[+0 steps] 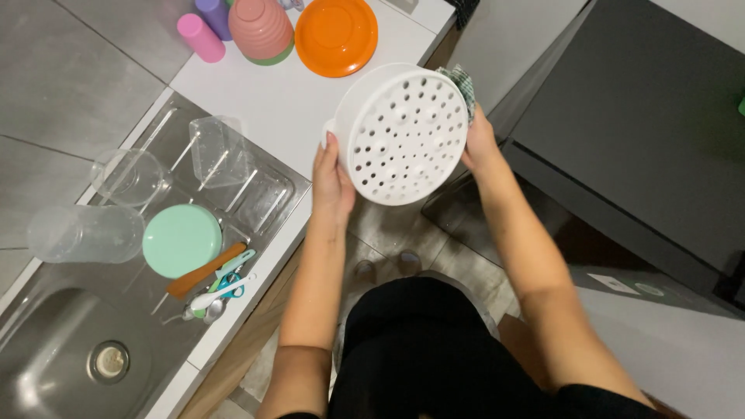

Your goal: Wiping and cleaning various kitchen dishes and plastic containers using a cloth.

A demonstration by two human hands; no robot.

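Note:
A round white colander (403,136) with many holes in its base is held up in front of me, tilted so its underside faces the camera. My left hand (332,180) grips its left rim. My right hand (479,141) is on its right side and presses a checked cloth (464,82) against the rim. The colander hangs over the white counter's (272,101) edge.
An orange plate (336,35), a pink ribbed bowl (261,29) and pink and purple cups (203,35) stand at the counter's far end. The steel drainer (268,194) holds clear containers, a green lid (181,240) and utensils. A sink (70,353) lies at lower left, a dark appliance (644,132) at right.

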